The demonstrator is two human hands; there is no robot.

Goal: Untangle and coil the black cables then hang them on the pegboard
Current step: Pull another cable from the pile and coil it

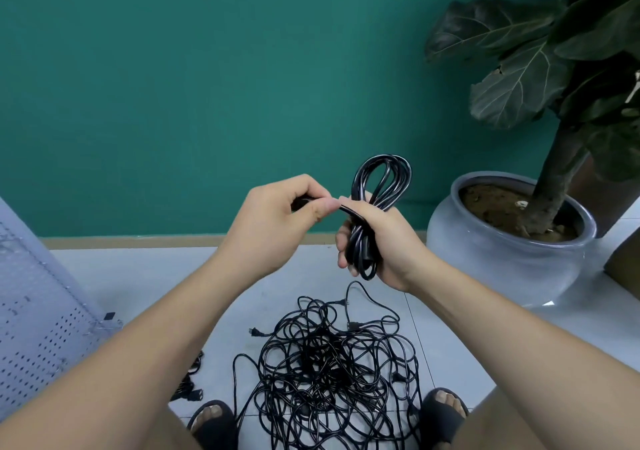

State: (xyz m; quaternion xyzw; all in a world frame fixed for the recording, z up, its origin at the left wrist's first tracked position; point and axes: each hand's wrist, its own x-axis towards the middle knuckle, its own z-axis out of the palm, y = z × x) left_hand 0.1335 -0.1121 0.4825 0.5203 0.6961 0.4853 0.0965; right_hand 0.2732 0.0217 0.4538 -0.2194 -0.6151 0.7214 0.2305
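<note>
My right hand (384, 245) grips a coiled black cable (381, 179) held upright in front of the green wall, its loops sticking out above the fist and a short end below. My left hand (277, 221) pinches the cable's free end right beside the coil. A big tangled heap of black cables (329, 363) lies on the pale floor between my feet. The white pegboard (38, 314) leans at the far left. A small bundle of black cable (190, 380) lies on the floor near its foot.
A grey ceramic pot (509, 259) with a large-leafed plant (540, 68) stands at the right against the wall. My feet in black sandals (214, 422) flank the heap. A dark box edge (623, 262) shows at the far right.
</note>
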